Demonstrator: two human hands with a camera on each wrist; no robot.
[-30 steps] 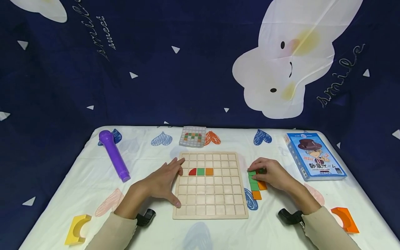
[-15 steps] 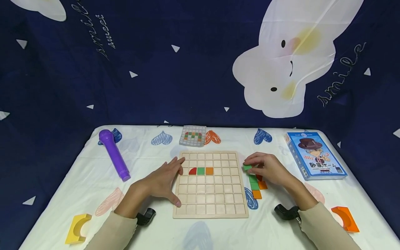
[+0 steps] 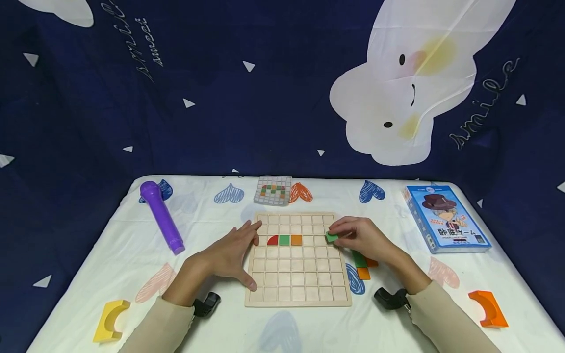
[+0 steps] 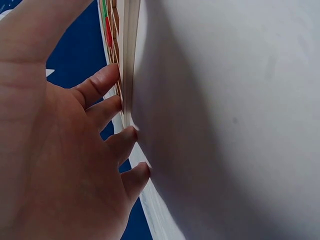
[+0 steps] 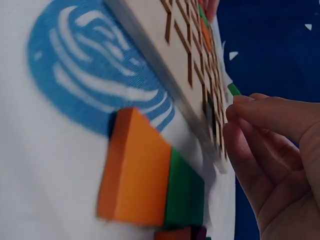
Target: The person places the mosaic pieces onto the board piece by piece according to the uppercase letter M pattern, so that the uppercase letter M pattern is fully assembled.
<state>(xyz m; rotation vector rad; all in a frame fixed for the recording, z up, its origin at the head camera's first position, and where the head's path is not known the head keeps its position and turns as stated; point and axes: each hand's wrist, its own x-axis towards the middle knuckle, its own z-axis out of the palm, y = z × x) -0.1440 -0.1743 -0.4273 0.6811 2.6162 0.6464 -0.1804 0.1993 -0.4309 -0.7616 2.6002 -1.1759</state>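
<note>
A wooden grid board [image 3: 297, 280] lies mid-table. In one of its rows sit a red rounded tile [image 3: 273, 240], a green square tile [image 3: 284, 240] and an orange square tile [image 3: 296, 240]. My right hand [image 3: 365, 237] pinches another green tile [image 3: 331, 238] between thumb and fingertips, over the board's right edge; its corner also shows in the right wrist view. Spread along the board's left edge, my left hand [image 3: 231, 256] touches the frame with straight fingers and thumb, as the left wrist view [image 4: 75, 150] confirms. Beside the board, partly under the right hand, lie loose green and orange tiles [image 3: 363, 273].
Behind the board rests a small pattern card [image 3: 272, 190]. A purple toy microphone [image 3: 162, 218] lies left, a blue game box [image 3: 447, 219] back right. A yellow arch block [image 3: 110, 321] and an orange arch block [image 3: 489, 309] sit near the front corners.
My right hand has lifted a green tile off the loose pile and carried it left over the board's right edge. The left hand has stayed in place.
</note>
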